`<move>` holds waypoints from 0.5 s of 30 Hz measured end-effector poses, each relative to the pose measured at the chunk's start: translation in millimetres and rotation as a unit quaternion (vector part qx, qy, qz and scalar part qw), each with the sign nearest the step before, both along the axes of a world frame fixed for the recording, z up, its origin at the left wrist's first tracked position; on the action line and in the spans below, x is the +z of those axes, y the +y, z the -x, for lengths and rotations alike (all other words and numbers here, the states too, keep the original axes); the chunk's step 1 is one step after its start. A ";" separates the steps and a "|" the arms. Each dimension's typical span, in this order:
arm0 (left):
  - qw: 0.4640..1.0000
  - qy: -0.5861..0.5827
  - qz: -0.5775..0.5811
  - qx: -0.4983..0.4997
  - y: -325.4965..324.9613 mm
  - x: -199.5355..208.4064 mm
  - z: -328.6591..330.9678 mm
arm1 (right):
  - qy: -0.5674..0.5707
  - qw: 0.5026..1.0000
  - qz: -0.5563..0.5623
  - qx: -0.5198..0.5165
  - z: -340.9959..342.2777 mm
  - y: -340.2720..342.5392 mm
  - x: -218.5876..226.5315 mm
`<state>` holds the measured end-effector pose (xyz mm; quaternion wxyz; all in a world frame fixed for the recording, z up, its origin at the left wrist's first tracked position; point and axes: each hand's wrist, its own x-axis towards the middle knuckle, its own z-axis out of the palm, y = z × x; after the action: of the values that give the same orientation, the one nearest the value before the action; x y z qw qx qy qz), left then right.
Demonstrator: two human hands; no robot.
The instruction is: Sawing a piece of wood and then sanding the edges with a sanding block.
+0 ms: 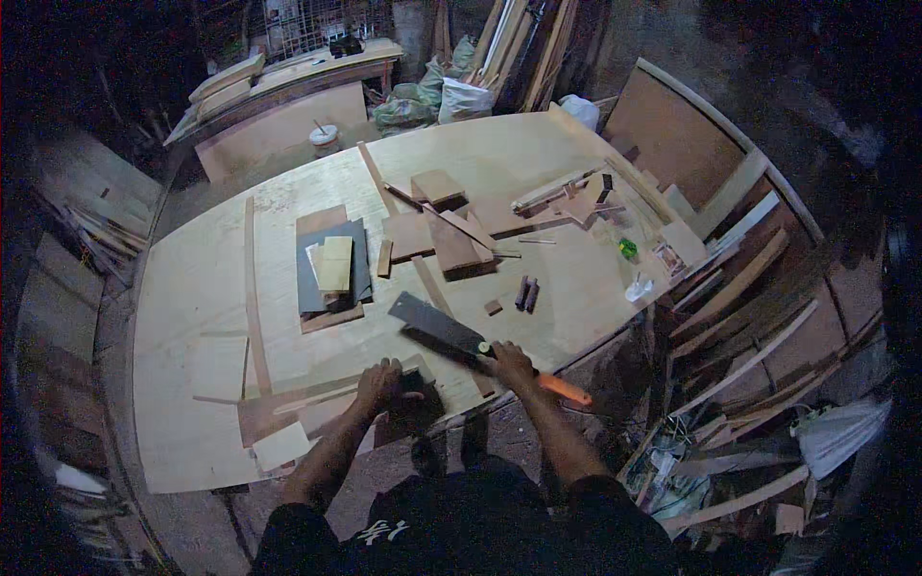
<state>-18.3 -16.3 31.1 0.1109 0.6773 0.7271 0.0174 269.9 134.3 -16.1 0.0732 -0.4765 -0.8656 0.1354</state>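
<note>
My right hand (512,367) is closed round the orange handle of a handsaw (434,323). Its wide dark blade points up and left, held over the near part of the plywood table (192,317), and does not appear to touch the wood beside my left hand. At the table's near edge, my left hand (381,384) grips a brown wooden board (259,415), with the thumb showing on its right side. Shadow hides what lies under that palm. A small pale square of wood (281,447) rests near the board's left end.
Mid-table lie a dark grey sheet with wood blocks (336,264), brown wood offcuts (459,240) and two small dark pieces (526,294). A green object (627,250) sits at the right. Leaning boards (672,134) and scrap timber (749,365) crowd the right side; sacks (466,99) stand behind.
</note>
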 end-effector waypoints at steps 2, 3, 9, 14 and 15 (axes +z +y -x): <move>1.000 -0.005 0.021 0.017 -13.8 -27.6 18.1 | -0.005 0.998 -0.006 0.056 23.1 10.0 8.0; 0.998 -0.040 -0.036 -0.018 -20.4 -39.6 27.0 | -0.002 0.998 -0.007 0.064 30.3 13.7 10.2; 0.983 -0.182 0.001 0.018 -22.8 -11.1 15.5 | -0.015 0.989 -0.064 0.131 32.0 44.5 -13.6; 0.894 -0.292 0.164 0.299 -13.0 7.9 -0.1 | -0.014 0.981 -0.051 0.188 18.7 68.7 -16.9; 0.969 -0.183 0.080 0.145 -23.0 5.2 6.0 | -0.010 0.979 -0.050 0.196 18.6 73.5 -14.6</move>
<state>-24.3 -39.3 36.3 0.2921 0.5388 0.7840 0.0987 251.3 207.8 -30.7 0.0606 -0.2947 -0.9485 0.0990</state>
